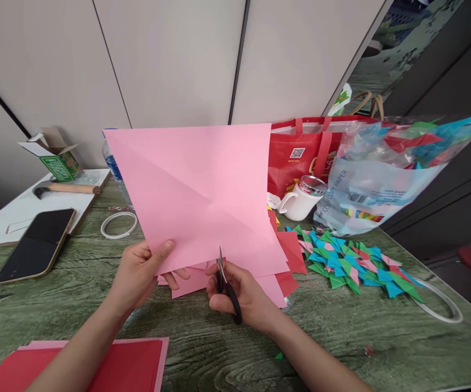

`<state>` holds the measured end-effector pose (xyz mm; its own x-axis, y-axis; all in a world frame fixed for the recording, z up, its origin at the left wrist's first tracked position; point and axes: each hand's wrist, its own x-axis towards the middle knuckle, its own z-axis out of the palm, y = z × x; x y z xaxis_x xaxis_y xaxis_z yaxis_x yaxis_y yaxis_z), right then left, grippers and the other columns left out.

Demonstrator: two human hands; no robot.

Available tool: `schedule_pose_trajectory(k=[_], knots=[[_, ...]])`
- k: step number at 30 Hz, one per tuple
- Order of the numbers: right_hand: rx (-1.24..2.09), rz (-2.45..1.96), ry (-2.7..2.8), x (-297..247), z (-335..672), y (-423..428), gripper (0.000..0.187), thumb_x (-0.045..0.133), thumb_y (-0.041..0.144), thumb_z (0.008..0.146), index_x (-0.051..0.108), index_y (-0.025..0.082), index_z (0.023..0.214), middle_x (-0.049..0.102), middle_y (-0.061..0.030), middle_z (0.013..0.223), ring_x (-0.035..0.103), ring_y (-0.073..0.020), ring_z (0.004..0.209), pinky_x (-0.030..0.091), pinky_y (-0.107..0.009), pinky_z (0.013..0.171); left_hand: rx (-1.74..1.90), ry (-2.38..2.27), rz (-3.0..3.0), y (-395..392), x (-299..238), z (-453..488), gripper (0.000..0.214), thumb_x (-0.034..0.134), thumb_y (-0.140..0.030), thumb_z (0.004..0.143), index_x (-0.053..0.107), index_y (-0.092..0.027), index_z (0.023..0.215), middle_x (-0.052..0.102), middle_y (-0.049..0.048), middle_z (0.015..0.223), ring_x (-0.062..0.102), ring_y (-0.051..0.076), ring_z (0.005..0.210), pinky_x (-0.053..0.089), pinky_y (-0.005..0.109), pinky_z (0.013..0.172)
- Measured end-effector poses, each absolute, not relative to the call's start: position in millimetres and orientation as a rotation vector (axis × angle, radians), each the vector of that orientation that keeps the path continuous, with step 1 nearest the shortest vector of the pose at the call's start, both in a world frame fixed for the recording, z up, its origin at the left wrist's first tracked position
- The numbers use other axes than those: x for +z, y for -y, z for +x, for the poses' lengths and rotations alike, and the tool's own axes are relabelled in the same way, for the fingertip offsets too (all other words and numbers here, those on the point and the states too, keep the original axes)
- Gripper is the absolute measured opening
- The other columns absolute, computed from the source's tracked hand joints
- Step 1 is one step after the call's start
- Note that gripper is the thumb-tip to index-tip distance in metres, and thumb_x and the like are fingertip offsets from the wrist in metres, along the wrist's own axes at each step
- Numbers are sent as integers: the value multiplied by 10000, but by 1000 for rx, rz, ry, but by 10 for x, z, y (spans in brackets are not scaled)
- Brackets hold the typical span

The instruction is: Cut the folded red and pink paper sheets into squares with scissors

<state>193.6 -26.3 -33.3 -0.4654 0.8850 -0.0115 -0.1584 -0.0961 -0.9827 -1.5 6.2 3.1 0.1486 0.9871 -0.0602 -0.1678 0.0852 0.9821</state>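
My left hand (pixel 139 272) pinches the lower left edge of a large pink paper sheet (pixel 198 190) and holds it upright above the table; the sheet shows diagonal fold creases. My right hand (pixel 239 291) grips black-handled scissors (pixel 226 286) whose blades point up at the sheet's bottom edge, right at the crease. More pink and red sheets (pixel 288 261) lie under and behind the held sheet.
A stack of red and pink paper (pixel 129 365) lies at the near edge. A phone (pixel 37 245), hammer (pixel 67 189), small box (pixel 55 158) and tape ring (pixel 118 224) are left. A white mug (pixel 300 201), red bag (pixel 300 158), plastic bag (pixel 382 174), folded colored triangles (pixel 353 264) are right.
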Motion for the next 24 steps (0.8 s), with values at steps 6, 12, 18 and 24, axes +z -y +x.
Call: schedule_pose_trajectory(k=[6, 12, 18, 24], knots=[[1663, -847, 1387, -352, 1938, 273, 383, 709, 289, 670, 492, 169, 962, 514, -2, 795, 490, -112, 708, 375, -260, 652, 1120, -1012, 1100, -60, 31, -18, 177, 592, -293, 750, 574, -119, 725, 671, 36, 496, 583, 173, 328, 459, 255, 305], [1659, -856, 1392, -350, 1927, 268, 374, 709, 283, 671, 493, 170, 955, 512, 0, 788, 491, -111, 706, 375, -259, 655, 1127, -1022, 1095, -53, 53, -20, 186, 601, -298, 737, 572, -119, 692, 662, 33, 475, 579, 169, 318, 458, 247, 295], [1669, -860, 1380, -344, 1924, 270, 372, 712, 280, 668, 491, 175, 949, 510, 5, 784, 484, -107, 695, 368, -255, 649, 1125, -1032, 1084, -46, 68, -5, 172, 610, -293, 728, 571, -127, 701, 669, 34, 484, 582, 173, 328, 464, 251, 296], [1650, -873, 1384, -350, 1905, 280, 346, 699, 275, 685, 491, 173, 942, 506, 12, 765, 475, -103, 679, 362, -250, 639, 1116, -1024, 1091, -44, 78, -1, 185, 607, -295, 730, 590, -122, 668, 662, 37, 462, 577, 170, 318, 461, 248, 300]])
